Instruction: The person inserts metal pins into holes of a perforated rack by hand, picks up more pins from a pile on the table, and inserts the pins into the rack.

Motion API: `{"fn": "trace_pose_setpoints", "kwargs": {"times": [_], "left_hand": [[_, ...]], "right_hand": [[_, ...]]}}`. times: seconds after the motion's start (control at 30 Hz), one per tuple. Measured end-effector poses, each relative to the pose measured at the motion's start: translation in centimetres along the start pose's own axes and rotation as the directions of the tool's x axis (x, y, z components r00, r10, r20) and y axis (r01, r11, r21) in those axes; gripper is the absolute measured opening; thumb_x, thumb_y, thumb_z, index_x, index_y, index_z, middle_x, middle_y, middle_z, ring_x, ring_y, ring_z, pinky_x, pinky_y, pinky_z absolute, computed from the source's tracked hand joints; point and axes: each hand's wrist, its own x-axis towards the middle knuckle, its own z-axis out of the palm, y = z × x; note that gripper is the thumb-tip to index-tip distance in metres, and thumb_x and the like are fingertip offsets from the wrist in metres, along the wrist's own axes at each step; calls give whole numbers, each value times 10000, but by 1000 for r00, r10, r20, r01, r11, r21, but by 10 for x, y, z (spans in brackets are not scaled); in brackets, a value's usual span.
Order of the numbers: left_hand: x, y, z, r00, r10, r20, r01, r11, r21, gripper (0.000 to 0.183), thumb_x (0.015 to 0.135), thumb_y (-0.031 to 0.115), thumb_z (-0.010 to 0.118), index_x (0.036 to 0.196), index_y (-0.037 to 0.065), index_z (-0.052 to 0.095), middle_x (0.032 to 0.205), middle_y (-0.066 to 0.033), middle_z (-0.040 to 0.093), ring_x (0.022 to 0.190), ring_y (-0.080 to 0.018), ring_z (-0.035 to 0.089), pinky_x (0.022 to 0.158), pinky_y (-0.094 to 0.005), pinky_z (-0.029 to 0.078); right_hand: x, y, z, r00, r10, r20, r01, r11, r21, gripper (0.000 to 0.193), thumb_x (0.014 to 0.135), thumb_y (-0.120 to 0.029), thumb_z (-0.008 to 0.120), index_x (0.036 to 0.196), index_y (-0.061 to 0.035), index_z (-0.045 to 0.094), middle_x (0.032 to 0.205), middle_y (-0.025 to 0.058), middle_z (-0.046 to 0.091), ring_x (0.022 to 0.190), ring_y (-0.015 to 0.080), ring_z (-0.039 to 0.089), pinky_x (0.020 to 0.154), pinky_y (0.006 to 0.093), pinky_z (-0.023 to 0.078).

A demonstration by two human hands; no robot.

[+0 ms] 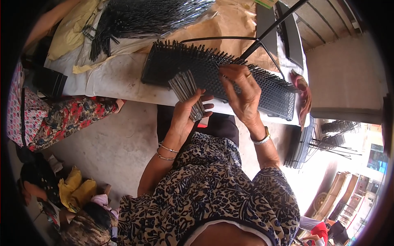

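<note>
A bundle of thin, shiny dark rods (182,87) lies slanted across my left hand (185,111), with the thumb over it and the fingers partly spread behind. My right hand (245,92) is above a long black rack (164,67) perforated with many small round holes. Its thumb and forefinger pinch together at the rack, seemingly on the end of a thin dark rod that is mostly hidden against the black. Rows of similar rods stand up along the rack's far side. The rack rests at the table's near edge, just beyond both hands.
A large heap of loose rods (152,18) covers the far left of the table (123,88). Brown paper (234,20) lies behind the rack, and a black metal frame bar (273,30) crosses above it. A person in flowered trousers (82,119) is at the left.
</note>
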Motion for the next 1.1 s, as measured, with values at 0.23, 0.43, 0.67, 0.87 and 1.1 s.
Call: {"fn": "trace_pose_setpoints", "kwargs": {"times": [0.23,0.43,0.67,0.87,1.1], "left_hand": [[10,-2,-9,998,-41,37,41,999,-14,215,942,230,613,1026,36,652,952,-55,663,869,-137,640,658,-341,566],[2,-8,-6,995,-85,60,83,996,31,194,886,184,671,1010,42,627,823,-65,646,696,-149,627,589,-352,571],[-13,-7,6,995,-14,101,-11,969,246,256,871,189,692,1044,19,612,832,-125,684,623,-138,623,554,-273,544],[-20,-3,13,998,-23,59,3,946,323,249,882,178,677,1051,5,615,860,-152,706,657,-148,654,519,-256,513],[-22,-1,4,998,-22,60,-4,921,390,241,884,188,676,1011,-13,640,795,-139,701,606,-154,645,510,-251,493]], "right_hand": [[-73,-2,19,943,-9,332,44,994,-96,354,770,-199,747,1083,-63,652,1164,127,580,1043,308,587,855,414,507],[-71,7,18,806,556,205,-590,720,366,175,907,-104,653,1023,10,589,939,104,615,788,171,619,672,278,520],[-35,32,7,572,681,457,-806,364,467,311,922,-249,652,1013,43,592,742,50,606,592,91,559,532,228,476],[-29,36,2,567,678,467,-809,353,470,202,925,-175,635,972,21,627,709,24,610,596,86,577,563,220,489],[-21,37,-4,549,651,525,-832,364,419,219,917,-168,651,1001,34,634,793,56,655,659,100,630,633,225,537]]}}
